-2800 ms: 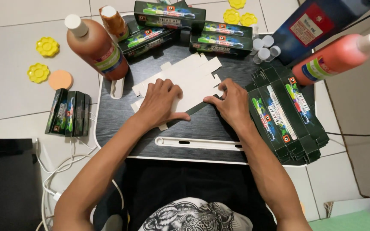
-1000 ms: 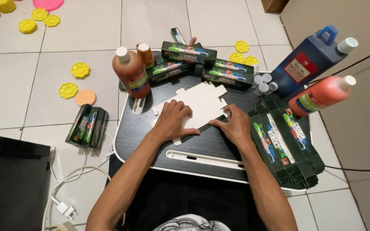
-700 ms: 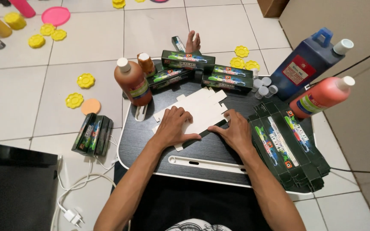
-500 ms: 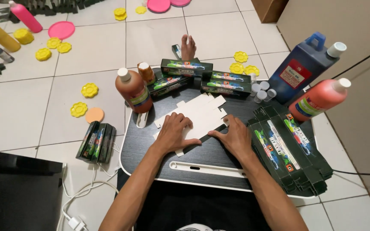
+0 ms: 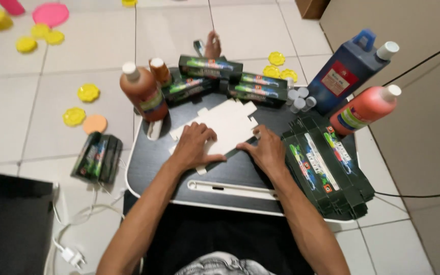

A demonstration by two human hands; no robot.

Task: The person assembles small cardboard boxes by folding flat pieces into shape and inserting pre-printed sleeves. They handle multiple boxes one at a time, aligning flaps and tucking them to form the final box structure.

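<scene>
Both your hands stay pressed where they were: left hand (image 5: 193, 145) and right hand (image 5: 266, 149) lie flat, fingers spread, gripping nothing, on the white unfolded carton blank (image 5: 223, 125) lying on the black lap tray (image 5: 151, 163).

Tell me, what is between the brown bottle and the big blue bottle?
In the head view, dark green boxes lie stacked between the brown bottle and the blue bottle, with small white caps beside the blue one.

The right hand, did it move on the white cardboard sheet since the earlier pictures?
No. The right hand rests at the same right edge of the white cardboard sheet, beside the stack of flat green boxes; only the camera view shifted.
</scene>
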